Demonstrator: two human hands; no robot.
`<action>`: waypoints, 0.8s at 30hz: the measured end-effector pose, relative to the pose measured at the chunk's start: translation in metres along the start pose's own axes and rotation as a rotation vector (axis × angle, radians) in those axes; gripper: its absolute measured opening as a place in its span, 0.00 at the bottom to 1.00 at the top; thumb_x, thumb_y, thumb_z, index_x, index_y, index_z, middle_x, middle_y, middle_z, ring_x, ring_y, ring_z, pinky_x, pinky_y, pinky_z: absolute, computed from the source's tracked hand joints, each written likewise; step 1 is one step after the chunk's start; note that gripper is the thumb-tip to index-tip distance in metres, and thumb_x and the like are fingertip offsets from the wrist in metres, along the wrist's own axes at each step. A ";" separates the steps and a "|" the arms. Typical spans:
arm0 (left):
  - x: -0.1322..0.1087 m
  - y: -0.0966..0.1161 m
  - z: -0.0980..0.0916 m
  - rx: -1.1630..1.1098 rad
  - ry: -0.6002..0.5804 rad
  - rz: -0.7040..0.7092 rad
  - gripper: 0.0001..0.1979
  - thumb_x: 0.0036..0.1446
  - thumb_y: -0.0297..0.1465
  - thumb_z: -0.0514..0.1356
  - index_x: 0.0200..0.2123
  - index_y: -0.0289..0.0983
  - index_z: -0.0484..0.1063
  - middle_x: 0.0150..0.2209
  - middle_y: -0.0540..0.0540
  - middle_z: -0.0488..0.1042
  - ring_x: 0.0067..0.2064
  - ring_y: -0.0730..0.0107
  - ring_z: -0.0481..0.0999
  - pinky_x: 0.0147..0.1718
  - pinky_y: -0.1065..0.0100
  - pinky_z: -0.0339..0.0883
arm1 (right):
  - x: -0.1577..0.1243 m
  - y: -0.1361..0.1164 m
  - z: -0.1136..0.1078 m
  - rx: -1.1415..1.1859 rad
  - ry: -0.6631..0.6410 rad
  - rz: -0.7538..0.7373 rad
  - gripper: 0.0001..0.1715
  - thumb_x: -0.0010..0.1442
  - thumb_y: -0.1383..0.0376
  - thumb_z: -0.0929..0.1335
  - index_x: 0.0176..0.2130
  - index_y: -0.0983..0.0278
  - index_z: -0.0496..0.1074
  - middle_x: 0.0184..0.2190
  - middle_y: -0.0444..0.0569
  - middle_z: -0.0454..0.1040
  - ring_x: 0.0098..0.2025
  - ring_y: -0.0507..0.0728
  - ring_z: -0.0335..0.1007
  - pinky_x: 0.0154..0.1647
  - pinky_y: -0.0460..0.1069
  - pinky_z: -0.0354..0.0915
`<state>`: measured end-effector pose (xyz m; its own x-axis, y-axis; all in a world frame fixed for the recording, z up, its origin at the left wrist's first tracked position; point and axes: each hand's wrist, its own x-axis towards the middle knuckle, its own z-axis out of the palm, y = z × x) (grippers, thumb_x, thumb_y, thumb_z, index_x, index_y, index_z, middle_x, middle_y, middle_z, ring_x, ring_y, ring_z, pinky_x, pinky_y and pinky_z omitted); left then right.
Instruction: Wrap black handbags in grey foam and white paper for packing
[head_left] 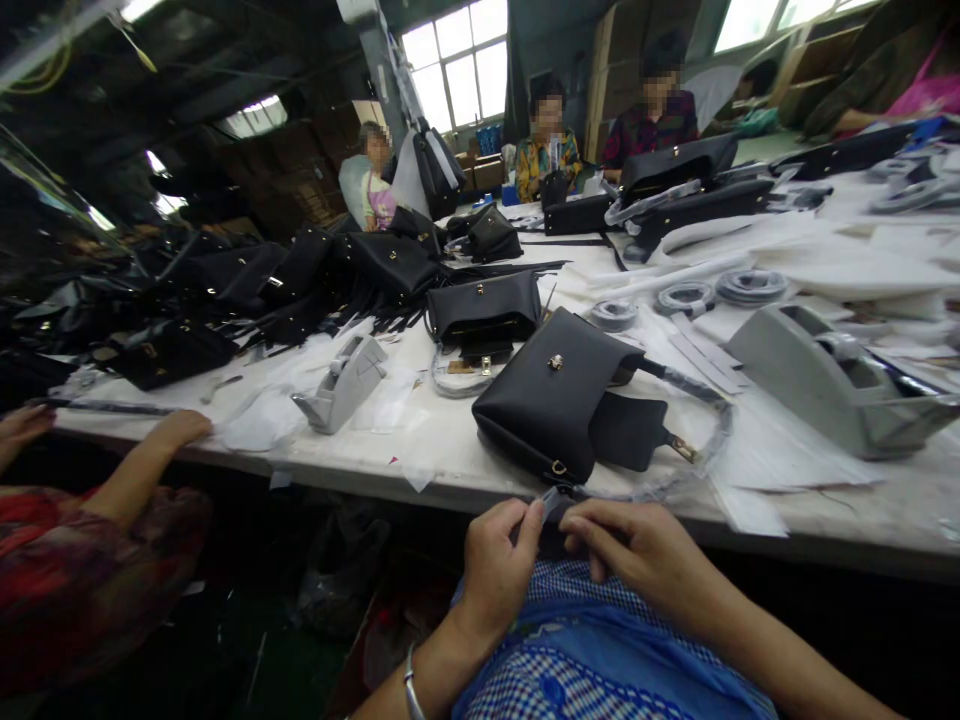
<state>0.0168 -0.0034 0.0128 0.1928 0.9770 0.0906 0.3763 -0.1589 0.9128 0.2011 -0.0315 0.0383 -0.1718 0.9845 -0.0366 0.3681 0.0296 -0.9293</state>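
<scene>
Black bag (540,400), head view: lies at the front edge of the white table (416,455), just beyond both hands. Left hand (499,560): closed, thumb and forefinger pinching film (553,497) below the bag. Right hand (637,540): alongside, fingers curled; whether it grips anything cannot be told. Wrapped strap (724,425): loops right of the bag. Grey dispenser (341,385): stands left of the bag.

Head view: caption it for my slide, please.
Left hand and right hand meet at a plastic-wrapped strap beside a black handbag.
</scene>
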 end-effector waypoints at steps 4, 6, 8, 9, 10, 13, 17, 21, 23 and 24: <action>-0.003 -0.006 0.001 0.166 -0.019 0.155 0.17 0.65 0.37 0.56 0.26 0.40 0.75 0.26 0.45 0.73 0.29 0.67 0.70 0.31 0.68 0.56 | 0.027 -0.016 -0.025 -0.135 0.033 -0.099 0.15 0.65 0.58 0.64 0.43 0.59 0.78 0.28 0.45 0.81 0.16 0.51 0.68 0.24 0.47 0.65; -0.003 -0.009 0.002 0.250 -0.026 0.211 0.16 0.66 0.35 0.55 0.27 0.40 0.75 0.26 0.44 0.74 0.29 0.66 0.71 0.31 0.67 0.56 | 0.048 -0.020 -0.028 -0.233 -0.035 -0.171 0.16 0.65 0.61 0.64 0.47 0.59 0.78 0.34 0.48 0.82 0.20 0.52 0.73 0.27 0.47 0.66; -0.004 -0.011 0.003 0.302 -0.020 0.257 0.16 0.66 0.34 0.55 0.26 0.40 0.74 0.25 0.44 0.73 0.27 0.67 0.71 0.29 0.67 0.54 | 0.066 -0.025 -0.027 -0.329 -0.113 -0.224 0.16 0.61 0.64 0.67 0.47 0.59 0.78 0.35 0.49 0.83 0.27 0.55 0.77 0.30 0.46 0.64; -0.004 -0.013 0.003 0.314 -0.016 0.276 0.16 0.66 0.34 0.55 0.26 0.40 0.74 0.25 0.44 0.73 0.27 0.67 0.70 0.28 0.67 0.53 | 0.073 -0.028 -0.026 -0.351 -0.146 -0.231 0.16 0.58 0.66 0.69 0.46 0.59 0.79 0.32 0.49 0.82 0.28 0.56 0.77 0.29 0.46 0.63; -0.005 -0.014 0.003 0.322 -0.015 0.294 0.16 0.66 0.33 0.55 0.26 0.40 0.74 0.25 0.44 0.73 0.26 0.67 0.70 0.28 0.67 0.53 | 0.079 -0.032 -0.024 -0.354 -0.178 -0.221 0.16 0.55 0.67 0.71 0.45 0.59 0.80 0.28 0.48 0.81 0.27 0.56 0.76 0.26 0.45 0.61; -0.005 -0.019 0.004 0.355 -0.025 0.331 0.16 0.66 0.33 0.54 0.27 0.40 0.74 0.25 0.43 0.73 0.27 0.67 0.70 0.27 0.66 0.52 | 0.092 -0.042 -0.017 -0.310 -0.320 -0.102 0.15 0.50 0.68 0.73 0.41 0.60 0.81 0.19 0.43 0.75 0.16 0.51 0.68 0.18 0.44 0.54; -0.005 -0.022 0.005 0.329 -0.033 0.323 0.15 0.66 0.33 0.55 0.28 0.39 0.75 0.26 0.42 0.74 0.27 0.66 0.70 0.27 0.66 0.52 | 0.103 -0.044 -0.011 -0.149 -0.548 0.142 0.14 0.49 0.67 0.72 0.39 0.62 0.80 0.20 0.41 0.76 0.10 0.48 0.62 0.13 0.43 0.54; -0.005 -0.019 0.005 0.249 -0.027 0.260 0.15 0.65 0.34 0.56 0.27 0.39 0.74 0.25 0.43 0.73 0.27 0.68 0.69 0.28 0.67 0.53 | 0.107 -0.037 -0.012 -0.004 -0.567 0.199 0.09 0.46 0.65 0.74 0.33 0.63 0.79 0.21 0.42 0.78 0.13 0.48 0.64 0.15 0.42 0.60; -0.003 -0.015 0.004 0.204 -0.011 0.210 0.16 0.66 0.35 0.55 0.26 0.39 0.74 0.25 0.44 0.72 0.28 0.68 0.69 0.29 0.67 0.55 | 0.105 -0.035 -0.014 0.023 -0.532 0.191 0.09 0.48 0.63 0.74 0.33 0.64 0.78 0.23 0.43 0.78 0.14 0.48 0.65 0.15 0.42 0.61; -0.002 -0.014 0.003 0.165 -0.006 0.174 0.17 0.66 0.36 0.54 0.26 0.38 0.73 0.25 0.45 0.72 0.28 0.68 0.69 0.30 0.68 0.55 | 0.103 -0.035 -0.016 0.038 -0.507 0.183 0.10 0.49 0.63 0.74 0.34 0.64 0.78 0.25 0.43 0.79 0.15 0.47 0.65 0.15 0.41 0.61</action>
<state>0.0138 -0.0039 -0.0010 0.2733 0.9320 0.2381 0.4794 -0.3466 0.8063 0.1851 0.0716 0.0727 -0.5308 0.7657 -0.3633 0.4020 -0.1499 -0.9033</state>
